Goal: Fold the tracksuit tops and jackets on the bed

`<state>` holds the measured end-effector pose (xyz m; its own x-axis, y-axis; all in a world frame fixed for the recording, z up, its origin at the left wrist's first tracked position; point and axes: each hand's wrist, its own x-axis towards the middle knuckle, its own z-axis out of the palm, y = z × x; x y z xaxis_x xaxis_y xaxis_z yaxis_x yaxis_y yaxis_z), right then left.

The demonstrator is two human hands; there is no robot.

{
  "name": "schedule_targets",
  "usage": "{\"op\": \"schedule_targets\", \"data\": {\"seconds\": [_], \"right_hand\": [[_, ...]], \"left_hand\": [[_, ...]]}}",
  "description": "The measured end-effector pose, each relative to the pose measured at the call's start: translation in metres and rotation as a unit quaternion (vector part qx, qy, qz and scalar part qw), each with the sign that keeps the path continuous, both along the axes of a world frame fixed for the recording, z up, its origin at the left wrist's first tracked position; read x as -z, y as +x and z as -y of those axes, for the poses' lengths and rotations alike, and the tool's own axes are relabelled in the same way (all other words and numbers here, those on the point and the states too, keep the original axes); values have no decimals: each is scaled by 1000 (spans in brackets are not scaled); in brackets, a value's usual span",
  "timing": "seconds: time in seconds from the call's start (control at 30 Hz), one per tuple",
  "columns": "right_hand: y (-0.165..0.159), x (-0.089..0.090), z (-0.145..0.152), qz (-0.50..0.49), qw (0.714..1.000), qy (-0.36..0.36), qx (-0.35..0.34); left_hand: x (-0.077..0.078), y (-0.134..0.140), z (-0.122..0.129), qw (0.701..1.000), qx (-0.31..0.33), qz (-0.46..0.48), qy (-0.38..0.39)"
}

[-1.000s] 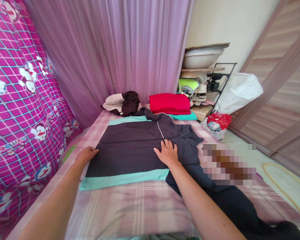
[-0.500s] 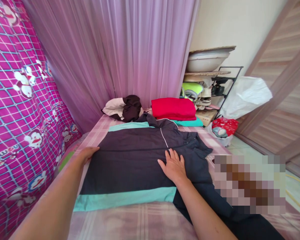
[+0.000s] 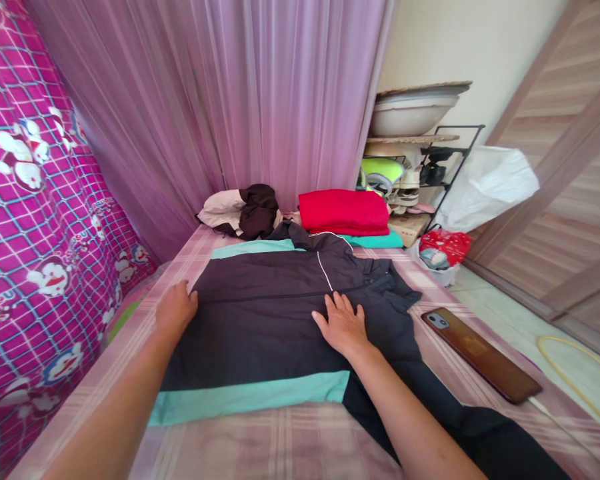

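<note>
A dark jacket (image 3: 260,333) with mint-green side strips and white piping lies spread on the bed, its collar toward the right. One dark sleeve stretches to the lower right, partly hidden by my right forearm. At the jacket's left hem, my left hand (image 3: 177,311) is closed with bent fingers, seemingly pinching the edge. My right hand (image 3: 343,325) rests flat on the jacket's chest, fingers spread, just below the white piping.
Behind the jacket sit a folded red garment (image 3: 344,212) on a green one and a bundled dark-and-light garment (image 3: 245,212). A phone (image 3: 480,353) with a cable lies at the right on the plaid sheet (image 3: 240,447). Beyond stands a rack (image 3: 460,157) with shoes.
My left hand has curled its fingers and turned at the jacket's hem. My right hand stays flat on the chest. The view has shifted slightly.
</note>
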<state>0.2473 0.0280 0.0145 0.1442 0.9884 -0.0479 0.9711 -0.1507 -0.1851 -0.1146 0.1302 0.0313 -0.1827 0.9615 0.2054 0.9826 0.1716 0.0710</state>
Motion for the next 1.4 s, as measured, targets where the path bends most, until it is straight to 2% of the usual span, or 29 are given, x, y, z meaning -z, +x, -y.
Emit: {"op": "schedule_targets", "data": {"seconds": [0.1, 0.17, 0.23, 0.33, 0.43, 0.6, 0.7, 0.8, 0.9, 0.97, 1.07, 1.13, 1.2, 1.3, 1.4], "right_hand": [[0, -15, -21, -7, 997, 52, -64], [8, -18, -40, -9, 990, 62, -124], [22, -14, -56, -7, 987, 30, -157], [46, 0, -73, -1, 993, -25, -116], [61, 8, -81, -6, 996, -46, -81], [78, 9, -93, 30, 998, -10, -46], [92, 11, -101, 45, 999, -28, -12], [97, 9, -104, 44, 998, -36, -6], [86, 0, -100, 44, 998, -47, -4], [73, -4, -90, 43, 999, -10, -16], [56, -1, -70, 28, 995, 43, -84], [52, 4, -57, 17, 993, 19, -112], [51, 7, -47, 11, 994, -9, -104], [50, 4, -33, -3, 996, -1, -91], [41, 1, -15, -14, 989, 8, -146]], "left_hand": [[11, 31, 9, 991, 123, -44, -6], [22, 49, 15, 989, 133, -55, -43], [30, 59, 20, 989, 117, -57, -69], [35, 60, 23, 989, 111, -62, -82], [35, 57, 22, 988, 112, -63, -84], [35, 57, 21, 990, 104, -55, -82], [35, 58, 21, 989, 105, -48, -90], [35, 58, 21, 990, 106, -46, -85], [36, 57, 20, 990, 107, -48, -80], [37, 56, 19, 990, 109, -48, -76], [37, 56, 18, 990, 111, -45, -73], [37, 56, 18, 990, 112, -41, -75], [36, 57, 18, 990, 112, -37, -74], [33, 58, 19, 991, 110, -31, -72], [30, 60, 20, 991, 113, -27, -68]]}}
